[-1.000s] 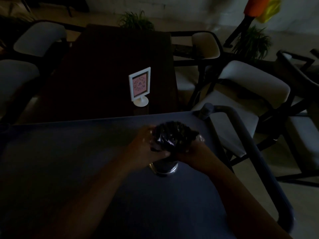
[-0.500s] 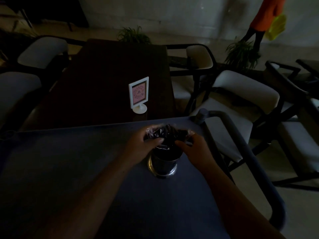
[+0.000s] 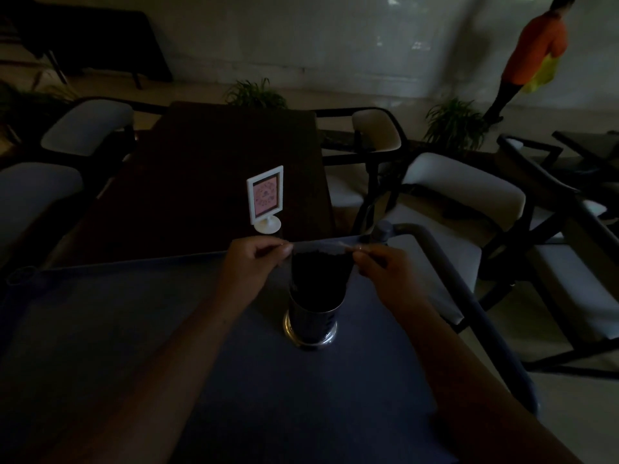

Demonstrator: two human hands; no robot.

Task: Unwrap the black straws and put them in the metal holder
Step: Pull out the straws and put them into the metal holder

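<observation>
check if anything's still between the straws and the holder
The straws already stand in the holder, but clear wrap still surrounds them, pinched at its top corners by both hands, left and right.

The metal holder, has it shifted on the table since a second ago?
No. The metal holder sits at the same spot, equally near the table's right edge.

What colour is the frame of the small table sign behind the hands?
White, around a pink patterned insert; the table sign shows clearly in the head view.
</observation>
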